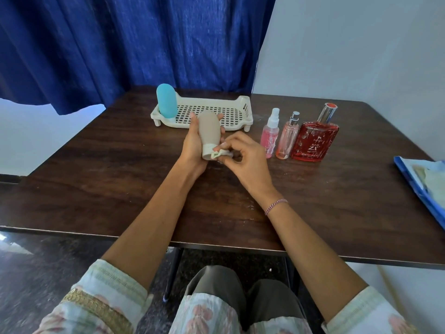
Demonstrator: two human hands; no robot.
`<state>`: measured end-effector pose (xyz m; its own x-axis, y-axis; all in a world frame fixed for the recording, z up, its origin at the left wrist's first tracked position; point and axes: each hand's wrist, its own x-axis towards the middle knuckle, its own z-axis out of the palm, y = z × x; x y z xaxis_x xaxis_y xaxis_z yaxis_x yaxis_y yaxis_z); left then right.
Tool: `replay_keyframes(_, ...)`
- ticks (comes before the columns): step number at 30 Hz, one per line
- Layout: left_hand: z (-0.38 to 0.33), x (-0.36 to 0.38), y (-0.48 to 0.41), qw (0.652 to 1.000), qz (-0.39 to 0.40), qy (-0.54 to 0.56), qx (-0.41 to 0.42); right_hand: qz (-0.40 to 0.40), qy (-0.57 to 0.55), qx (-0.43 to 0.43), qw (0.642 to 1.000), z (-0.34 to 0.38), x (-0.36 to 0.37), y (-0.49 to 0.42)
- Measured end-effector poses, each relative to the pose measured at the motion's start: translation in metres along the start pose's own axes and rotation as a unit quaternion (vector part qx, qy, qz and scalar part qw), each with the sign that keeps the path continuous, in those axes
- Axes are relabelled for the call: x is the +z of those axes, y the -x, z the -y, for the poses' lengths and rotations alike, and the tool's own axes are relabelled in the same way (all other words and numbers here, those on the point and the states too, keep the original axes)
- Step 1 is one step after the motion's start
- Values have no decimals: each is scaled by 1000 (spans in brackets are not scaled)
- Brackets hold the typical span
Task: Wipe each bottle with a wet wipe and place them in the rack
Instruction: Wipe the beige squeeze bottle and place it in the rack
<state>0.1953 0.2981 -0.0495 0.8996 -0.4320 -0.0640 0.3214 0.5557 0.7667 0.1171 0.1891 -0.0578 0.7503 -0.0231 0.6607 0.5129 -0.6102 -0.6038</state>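
Left grip [192,146] curled round our beige bottle [209,129], right grip [245,155] pinching a wet wipe [217,154] at its cap

Head view, forward and down, near table [108,165]

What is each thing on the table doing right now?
Beige bottle: tilted, gripped by the left hand.
Wet wipe: pinched by the right hand, at the beige bottle's cap.
Rack: on the table, holding one bottle.
Blue bottle: standing in the rack, left end.
Pink spray bottle: standing on table.
Slim pink bottle: standing on table.
Red bottle: standing on table.
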Motion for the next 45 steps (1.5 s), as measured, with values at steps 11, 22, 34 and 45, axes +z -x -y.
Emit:
replay_keyframes(11, 4, 7, 8, 993, 73, -96, -13, -1, 113, -88, 990, 3, -3, 0)
replay_keyframes(22, 8, 19, 23, 962, 96, -255, -3, -105, 85, -40, 990, 4, -10, -3)
replay_keyframes(34, 2, 18, 27, 958, 112, -259, -48, -211, 35, 31, 976, -8, -22, -11)
replay_keyframes(45, 2, 17, 26, 965, 97, -244, 7, -190, -29, 61, 979, -13, -18, -10)
